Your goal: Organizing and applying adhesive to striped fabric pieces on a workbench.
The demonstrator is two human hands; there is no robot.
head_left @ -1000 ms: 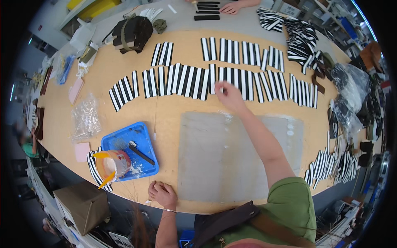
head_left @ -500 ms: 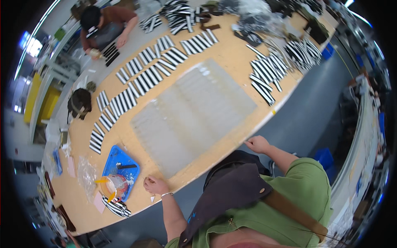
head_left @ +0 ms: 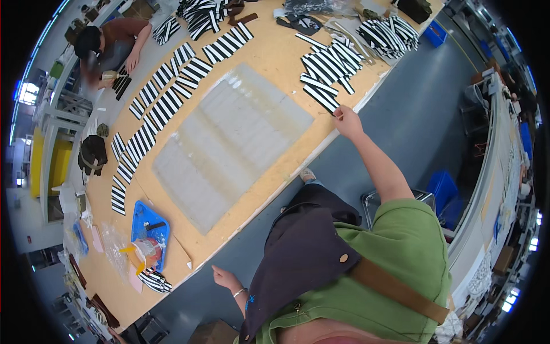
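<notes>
My right hand (head_left: 347, 121) reaches out to the table's near edge, thumb and fingers pinched on the near end of a black-and-white strip (head_left: 319, 98). That strip lies at the near side of a loose pile of similar strips (head_left: 335, 62). Down by the table's edge, my left hand (head_left: 227, 279) hangs off the tabletop with fingers curled in; nothing shows in it. Left of my right hand lies a large grey translucent sheet (head_left: 235, 146). Beyond the sheet, black-and-white strips (head_left: 163, 106) are laid side by side in rows.
A blue tray (head_left: 165, 225) on the left carries a tub (head_left: 148, 252) with yellow-handled tools. Striped pieces (head_left: 154, 281) lie beside it. Across the table a co-worker (head_left: 117, 46) handles dark strips (head_left: 121, 85). More striped piles (head_left: 388, 35) are at the far end. Blue bins (head_left: 444, 192) stand on the floor.
My right hand has moved forward from beside the table edge and taken hold of a strip's end. My left hand has come off the tabletop. The view has shifted to the right.
</notes>
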